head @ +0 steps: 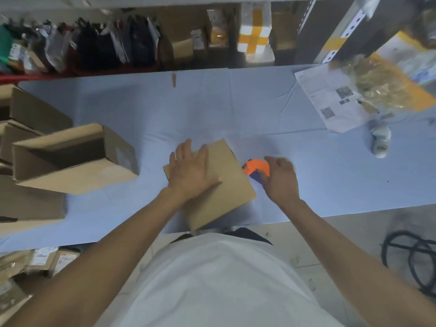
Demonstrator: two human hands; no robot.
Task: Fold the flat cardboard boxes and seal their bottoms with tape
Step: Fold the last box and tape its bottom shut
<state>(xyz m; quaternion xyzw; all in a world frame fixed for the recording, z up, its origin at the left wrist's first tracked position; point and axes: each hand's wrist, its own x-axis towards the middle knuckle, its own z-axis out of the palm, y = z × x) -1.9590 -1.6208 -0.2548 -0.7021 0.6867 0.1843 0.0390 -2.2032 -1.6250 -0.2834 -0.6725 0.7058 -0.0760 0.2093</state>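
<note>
A small brown cardboard box [226,185] stands near the front edge of the blue-covered table [236,109], its flat closed side facing up. My left hand [191,171] lies flat on top of that side, fingers spread and pressing down. Just right of the box, my right hand [280,178] grips an orange and blue tape dispenser [256,167] whose nose touches the box's right edge.
Several folded open boxes [70,159] are piled on the table's left side. A printed sheet with QR codes [330,100] and a crumpled plastic bag [377,88] lie at the far right, with a small white object [380,140] nearby. Shelves of goods stand behind the table.
</note>
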